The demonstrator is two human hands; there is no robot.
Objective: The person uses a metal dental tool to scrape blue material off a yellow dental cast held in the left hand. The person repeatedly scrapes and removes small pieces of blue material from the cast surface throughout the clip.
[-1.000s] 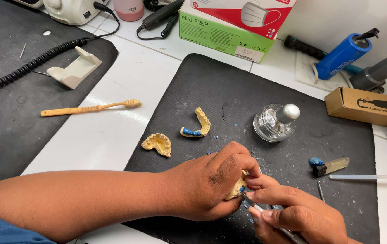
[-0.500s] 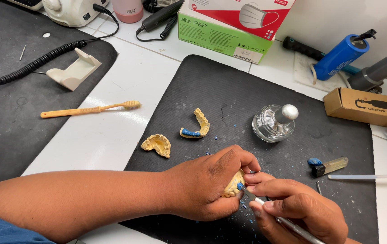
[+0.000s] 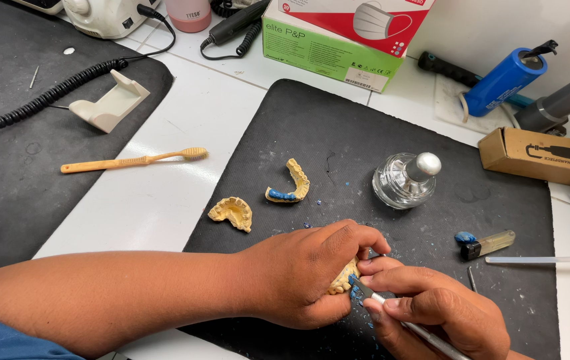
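My left hand (image 3: 311,273) is closed around a yellow plaster dental cast (image 3: 343,280) held just above a black mat (image 3: 338,140). Most of the cast is hidden by my fingers. My right hand (image 3: 438,313) grips a thin metal carving tool (image 3: 398,321), and its blue-tipped end touches the cast's edge. Small blue wax flecks lie on the mat below the cast. Two more yellow casts rest on the mat further away: a full arch (image 3: 231,212) and a curved one with blue wax (image 3: 290,183).
A glass jar with a metal knob (image 3: 405,180) stands right of centre. A yellow toothbrush (image 3: 131,160), a cream plastic holder (image 3: 110,103), a coiled black cable (image 3: 45,100), a green box (image 3: 328,47), a brown carton (image 3: 545,157), a blue cylinder (image 3: 501,83) and a small lighter (image 3: 488,245) surround the mat.
My right hand has shifted slightly and the tool's tip now sits lower against the cast. My left hand keeps its grip in the same place.
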